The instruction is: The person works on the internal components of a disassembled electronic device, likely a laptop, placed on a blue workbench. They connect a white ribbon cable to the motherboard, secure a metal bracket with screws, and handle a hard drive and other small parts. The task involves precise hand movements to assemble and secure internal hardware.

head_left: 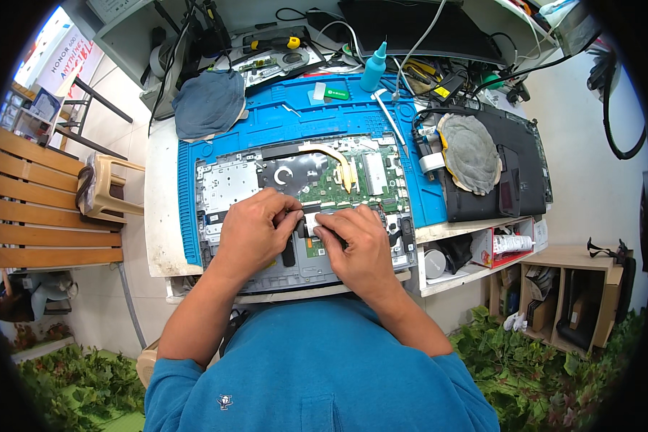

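An opened laptop base (317, 266) lies on the blue work mat (187, 209), its green circuit board (317, 189) and copper heat pipe (346, 169) exposed. Over its front half, my left hand (250, 229) is closed in a pinch, thumb and forefinger together by a dark strip (289, 252). What sits between those fingertips is too small to make out. Close beside it, my right hand (360, 248) pinches the edge of a small white flat piece (312, 225), possibly a ribbon cable. The fingers hide part of the piece and the laptop beneath.
A grey round cloth pad (209, 104) lies at the mat's far left. Another pad (471, 155) rests on a black laptop (515, 169) at right. Tweezers (390, 122), a blue dropper bottle (374, 68) and a yellow-handled screwdriver (275, 43) are toward the back, among cables.
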Motion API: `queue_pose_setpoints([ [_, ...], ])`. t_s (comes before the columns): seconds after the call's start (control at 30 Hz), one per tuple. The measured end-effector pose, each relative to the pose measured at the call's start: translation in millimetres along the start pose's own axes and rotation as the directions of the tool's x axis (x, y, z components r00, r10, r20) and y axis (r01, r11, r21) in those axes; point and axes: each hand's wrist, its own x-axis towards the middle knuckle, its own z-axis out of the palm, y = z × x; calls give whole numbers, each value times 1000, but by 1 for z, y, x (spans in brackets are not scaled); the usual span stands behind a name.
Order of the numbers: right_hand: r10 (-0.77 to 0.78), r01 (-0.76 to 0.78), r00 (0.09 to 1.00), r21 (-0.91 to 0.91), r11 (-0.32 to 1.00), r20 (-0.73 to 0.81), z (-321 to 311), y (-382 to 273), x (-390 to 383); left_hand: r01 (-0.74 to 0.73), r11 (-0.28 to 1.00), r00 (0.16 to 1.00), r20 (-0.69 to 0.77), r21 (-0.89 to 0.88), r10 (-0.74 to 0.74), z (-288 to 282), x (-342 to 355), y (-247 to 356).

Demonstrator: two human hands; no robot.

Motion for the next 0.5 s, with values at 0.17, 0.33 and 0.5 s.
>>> queue_pose_setpoints([
  [0.17,-10,10,1000,11,1000,3,1,2,-1,-8,1000,1000,2,8,8,1,0,0],
  [0.33,-20,20,1000,15,1000,-11,1,2,-1,-21,1000,998,52,5,21,-7,3,0],
  [0.5,-24,24,1000,13,1000,-19,2,3,-2,-119,993,982,148,1,117,-27,24,9],
])
